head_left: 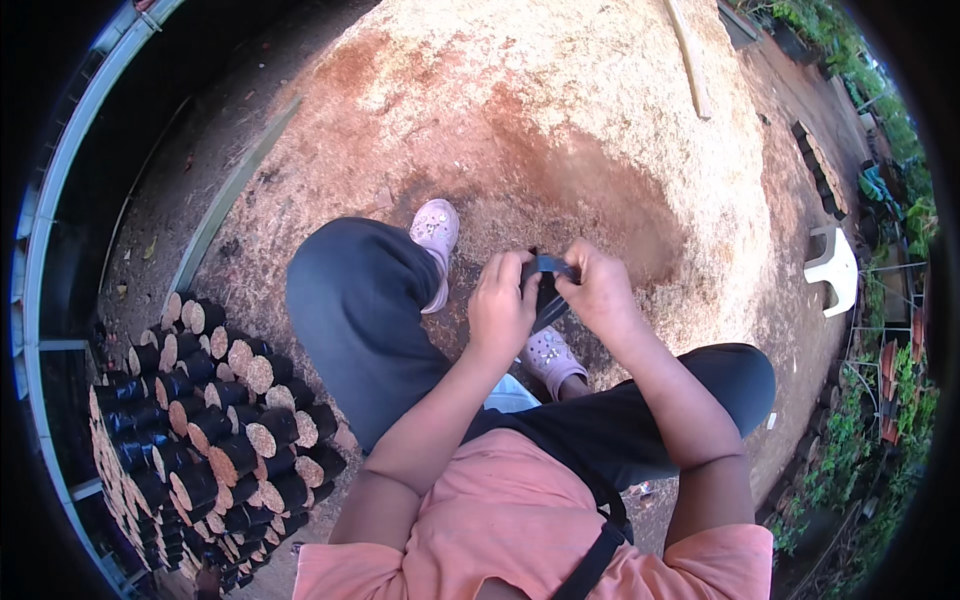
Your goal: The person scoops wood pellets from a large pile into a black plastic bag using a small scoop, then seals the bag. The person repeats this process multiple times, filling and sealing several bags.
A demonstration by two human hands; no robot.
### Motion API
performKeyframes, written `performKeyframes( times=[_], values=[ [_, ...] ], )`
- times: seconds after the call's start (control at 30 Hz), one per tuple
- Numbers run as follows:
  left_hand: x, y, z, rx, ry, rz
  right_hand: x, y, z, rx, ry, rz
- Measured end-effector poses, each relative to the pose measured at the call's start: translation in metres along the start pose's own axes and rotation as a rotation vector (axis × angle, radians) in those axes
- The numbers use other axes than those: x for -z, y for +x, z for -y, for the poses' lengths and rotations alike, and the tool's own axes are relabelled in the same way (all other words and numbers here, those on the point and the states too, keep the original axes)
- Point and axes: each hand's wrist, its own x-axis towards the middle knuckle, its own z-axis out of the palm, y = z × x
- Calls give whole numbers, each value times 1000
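The fingers [513, 265] of the left hand [500, 305] are drawn together in a pinch on one side of a black plastic sleeve [548, 300], while those of the right hand [605, 292] nip its upper edge opposite, seemingly with little more than film between thumb and fingertip. The sleeve is between the two hands, above the ground [530, 175] and near one pink clog [551, 358]; how wide its mouth stands I cannot tell. Its glossy look suggests thin film: very light, limp, rather slippery, likely to cling to itself and to stretch or tear under a nail, so soft pinches at opposite points of the rim should suit it. Farther left, stacked black bags [228, 392] with brown, crumbly-looking ends seem firm and much heavier, better gripped around the body
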Motion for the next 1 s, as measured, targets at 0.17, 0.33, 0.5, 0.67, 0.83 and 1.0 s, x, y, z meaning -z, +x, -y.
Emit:
performKeyframes(
  times=[0.17, 0.33, 0.5, 0.67, 0.83, 1.0],
  values=[
    [-12, -4, 11, 195, -306, 8, -23, -9, -4, -91, 78, -1],
    [-16, -13, 19, 407, -376, 122, -39, -10, -27, -80, 104, 117],
    [-5, -10, 38, 284, 75, 238, -36, -8, -42, 131, 32, 31],
    [1, 7, 55, 385, 327, 267, -34, -4, -44, 64, -95, 66],
    [-9, 4, 55, 133, 429, 268, -41, 3, -54, -50, -175, 32],
    [-32, -7, 50, 69, 200, 304, -39, 11, -50, 86, 19, 56]
  ],
)
